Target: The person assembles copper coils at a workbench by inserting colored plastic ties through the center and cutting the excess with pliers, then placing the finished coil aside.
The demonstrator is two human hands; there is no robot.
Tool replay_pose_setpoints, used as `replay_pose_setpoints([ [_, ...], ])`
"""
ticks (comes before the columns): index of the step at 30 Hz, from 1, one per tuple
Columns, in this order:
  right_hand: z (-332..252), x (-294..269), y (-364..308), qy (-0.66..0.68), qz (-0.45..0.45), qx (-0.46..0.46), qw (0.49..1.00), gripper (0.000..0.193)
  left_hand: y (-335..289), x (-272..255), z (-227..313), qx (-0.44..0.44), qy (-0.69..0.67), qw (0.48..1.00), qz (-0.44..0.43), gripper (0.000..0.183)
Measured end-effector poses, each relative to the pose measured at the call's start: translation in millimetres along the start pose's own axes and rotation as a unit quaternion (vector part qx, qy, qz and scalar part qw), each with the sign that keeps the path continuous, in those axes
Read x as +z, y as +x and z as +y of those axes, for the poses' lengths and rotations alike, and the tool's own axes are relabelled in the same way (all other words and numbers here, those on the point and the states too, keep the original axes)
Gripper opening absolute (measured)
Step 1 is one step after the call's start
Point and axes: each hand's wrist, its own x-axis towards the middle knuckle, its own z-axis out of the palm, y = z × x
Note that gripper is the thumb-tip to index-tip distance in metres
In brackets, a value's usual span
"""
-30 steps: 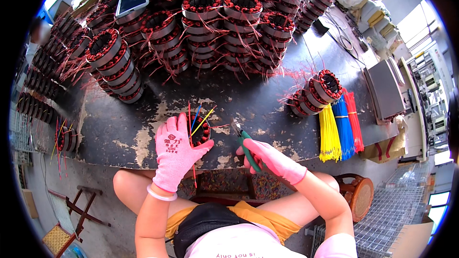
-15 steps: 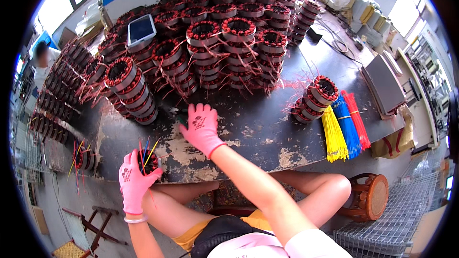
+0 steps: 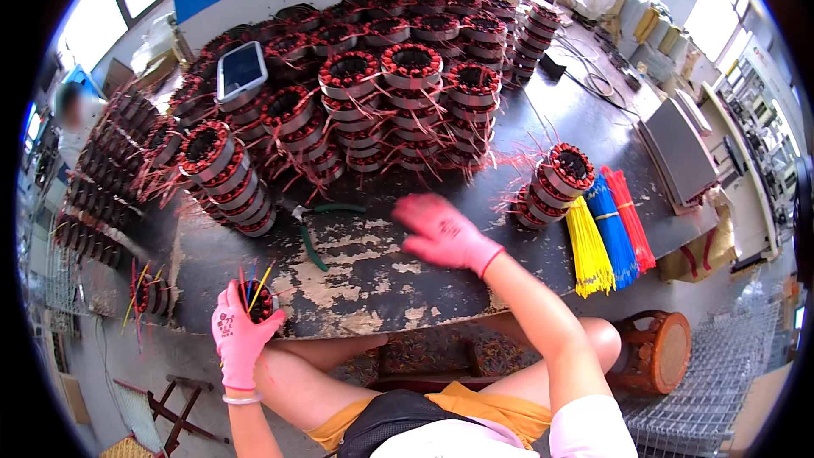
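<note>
My left hand (image 3: 239, 332), in a pink glove, is closed round the side of a motor stator (image 3: 266, 302) at the table's front edge. Blue, yellow and red wires stick up out of that stator. Over the middle of the table, my gloved right hand (image 3: 447, 232) is slightly blurred, its fingers stretched out and nothing in them. To its left lie green-handled pliers (image 3: 313, 249), handles spread apart, close to a stack of stators (image 3: 227, 171). A shorter stator stack (image 3: 560, 182) stands to the right of my right hand.
Bundles of yellow wires (image 3: 591, 246), blue wires (image 3: 612, 233) and red wires (image 3: 629, 219) lie at the right. Many stator stacks (image 3: 413, 93) fill the back, a white-framed tablet (image 3: 242, 72) on top. A wired stator (image 3: 151, 293) sits front left. A person (image 3: 72, 123) is far left.
My right hand has let go of the pliers, which now lie on the table, and has moved right. My left hand still holds the stator in nearly the same place.
</note>
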Motion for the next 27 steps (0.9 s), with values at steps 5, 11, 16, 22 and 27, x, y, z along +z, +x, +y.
replay_pose_setpoints([
  [5, 23, -1, -3, -0.042, 0.048, 0.028, 0.998, 0.048, -28, -37, -33, -0.012, -0.109, 0.992, 0.058, 0.105],
  [11, -69, -20, -29, 0.044, -0.003, 0.038, 0.998, 0.036, -21, -167, -102, -0.038, -0.043, 0.980, 0.191, 0.102],
  [16, -85, 8, -44, 0.057, -0.001, 0.052, 0.997, 0.039, 31, -178, -207, -0.100, -0.140, 0.968, 0.183, 0.101],
  [22, -83, 1, -42, 0.051, -0.007, 0.077, 0.996, 0.037, 79, -125, -261, -0.126, -0.187, 0.963, 0.148, 0.113],
  [27, -84, 1, -40, 0.057, -0.007, 0.079, 0.995, 0.037, 84, -110, -263, -0.147, -0.149, 0.971, 0.111, 0.110],
])
